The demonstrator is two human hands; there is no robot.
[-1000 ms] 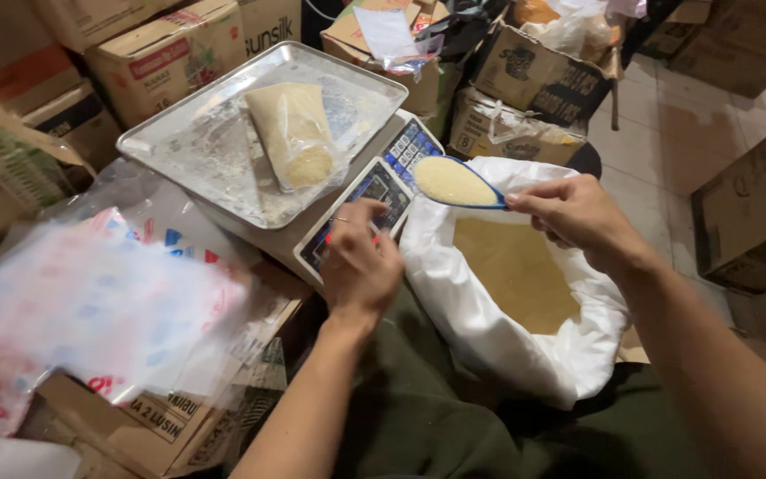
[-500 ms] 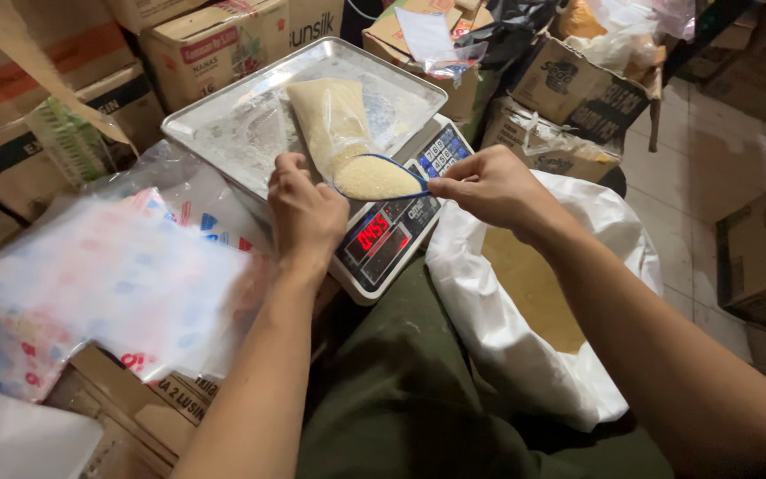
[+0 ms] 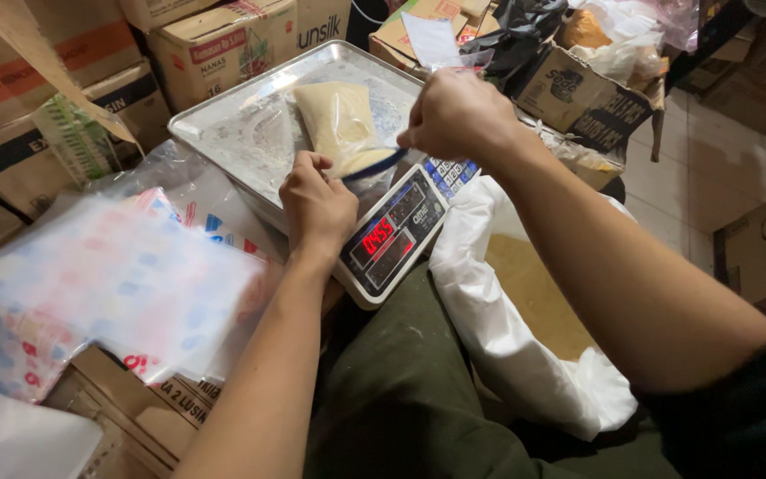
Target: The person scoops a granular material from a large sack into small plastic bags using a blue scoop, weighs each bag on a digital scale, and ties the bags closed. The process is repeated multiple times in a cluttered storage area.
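- Nearest to the person, olive-green trousers cover the lap, and both bare forearms reach away from them toward the scale.
- To the right of the lap slumps a large white plastic sack, its mouth open on a mass of tan, fine-grained powder.
- To the left lies a loose stack of clear plastic bags with red and blue print, resting on flattened brown cardboard.
- Just beyond the knees sits a digital weighing scale with a dark panel; its red display is lit, and a keypad lies at the panel's far end.
- The left hand rests at the near edge of the scale's metal tray, fingers curled shut on the mouth of a small clear plastic bag filled with tan powder, holding it up.
- The right hand hovers over the panel, fingers closed tight round the handle of a blue-rimmed scoop, whose bowl is tipped at the bag's mouth, touching it.
- The bag itself lies on a rectangular silver metal tray atop the scale, its far end pointing away from the person; a dusting of pale powder coats the tray around it.
- Farther off, brown cardboard boxes crowd the left and back, and one open box on the right holds crumpled plastic.
- A grey tiled floor shows at far right.
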